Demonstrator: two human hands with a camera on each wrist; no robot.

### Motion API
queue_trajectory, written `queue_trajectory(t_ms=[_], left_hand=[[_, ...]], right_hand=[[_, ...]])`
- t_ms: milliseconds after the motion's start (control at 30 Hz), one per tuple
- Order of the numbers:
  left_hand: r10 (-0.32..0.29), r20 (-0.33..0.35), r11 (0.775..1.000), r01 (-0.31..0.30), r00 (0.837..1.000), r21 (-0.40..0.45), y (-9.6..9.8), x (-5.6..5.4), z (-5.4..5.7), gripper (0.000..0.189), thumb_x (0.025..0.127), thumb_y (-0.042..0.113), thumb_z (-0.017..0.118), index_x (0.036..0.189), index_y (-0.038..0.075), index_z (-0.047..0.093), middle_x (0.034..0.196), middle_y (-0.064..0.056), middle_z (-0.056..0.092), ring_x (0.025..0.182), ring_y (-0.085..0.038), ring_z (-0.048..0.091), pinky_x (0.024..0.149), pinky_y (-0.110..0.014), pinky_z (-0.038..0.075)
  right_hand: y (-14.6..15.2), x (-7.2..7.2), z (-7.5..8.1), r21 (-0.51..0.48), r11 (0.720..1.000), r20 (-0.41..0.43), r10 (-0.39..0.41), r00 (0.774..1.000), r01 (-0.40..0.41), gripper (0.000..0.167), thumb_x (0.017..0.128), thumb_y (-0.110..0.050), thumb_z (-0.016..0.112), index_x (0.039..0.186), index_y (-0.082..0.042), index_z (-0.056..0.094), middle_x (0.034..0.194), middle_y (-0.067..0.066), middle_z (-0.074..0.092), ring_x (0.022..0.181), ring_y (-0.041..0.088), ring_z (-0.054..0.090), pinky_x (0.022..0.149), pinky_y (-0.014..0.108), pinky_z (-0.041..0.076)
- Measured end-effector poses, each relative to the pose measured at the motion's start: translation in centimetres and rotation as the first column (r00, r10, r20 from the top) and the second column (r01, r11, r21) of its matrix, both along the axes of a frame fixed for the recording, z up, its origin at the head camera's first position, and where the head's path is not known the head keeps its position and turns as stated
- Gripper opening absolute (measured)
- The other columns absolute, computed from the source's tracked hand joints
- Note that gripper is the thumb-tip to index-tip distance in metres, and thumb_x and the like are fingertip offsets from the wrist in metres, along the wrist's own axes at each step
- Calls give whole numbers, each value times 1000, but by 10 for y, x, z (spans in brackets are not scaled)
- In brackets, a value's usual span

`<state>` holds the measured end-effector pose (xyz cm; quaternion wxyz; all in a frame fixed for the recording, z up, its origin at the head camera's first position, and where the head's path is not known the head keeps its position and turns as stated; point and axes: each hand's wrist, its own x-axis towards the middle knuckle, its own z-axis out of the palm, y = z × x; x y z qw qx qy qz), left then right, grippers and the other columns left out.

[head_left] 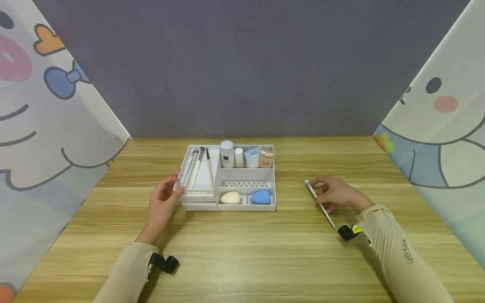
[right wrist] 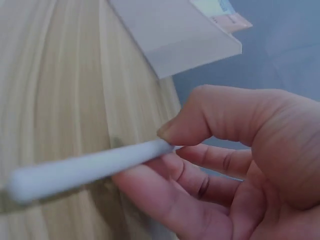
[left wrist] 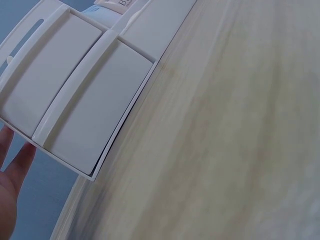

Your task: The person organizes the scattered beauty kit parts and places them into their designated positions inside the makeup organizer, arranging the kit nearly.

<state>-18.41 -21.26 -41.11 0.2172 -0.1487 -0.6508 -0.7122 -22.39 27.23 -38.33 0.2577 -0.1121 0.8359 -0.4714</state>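
On the table sits a white compartment organizer (head_left: 244, 208), its drawer fronts (left wrist: 102, 105) seen close in the left wrist view. My left hand (head_left: 162, 204) rests against its left side, thumb by the front left corner and fingers (left wrist: 20, 162) along the side wall. Off to the organizer's right, my right hand (head_left: 335, 194) pinches a slim white pen-like stick (head_left: 326, 213) between thumb and fingers. One rounded end of the stick (right wrist: 75, 170) points toward the right wrist camera. The stick lies at a slant, apart from the organizer.
Makeup brushes (head_left: 197, 168) lie in the organizer's left tray. A white bottle (head_left: 227, 155), a smaller bottle (head_left: 239, 158), a blue-white tube (head_left: 252, 157) and a BB tube (head_left: 266, 159) stand at its back. Cream (head_left: 230, 198) and blue (head_left: 260, 197) sponges occupy front cells. A grey wall (head_left: 250, 75) rises behind.
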Motion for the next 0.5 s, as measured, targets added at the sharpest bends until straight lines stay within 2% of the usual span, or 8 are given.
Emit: queue_trajectory(t_ms=[167,500], left_hand=[[-1,16,1000,1,1000,-12,0,1,0,19,89,-20,56,108,-16,51,133,7,61,126,-6,54,98,-18,45],[15,26,1000,-14,1000,-18,0,1,0,20,89,-20,56,109,-16,51,133,8,61,125,-5,55,96,-18,46]], right_hand=[[-6,-2,-2,-70,997,-31,15,999,-18,58,85,7,61,137,14,35,87,16,60,63,23,65,54,38,58],[-24,-2,6,-190,982,-54,6,999,-16,58,88,7,59,138,14,31,92,16,55,65,18,61,55,38,59]])
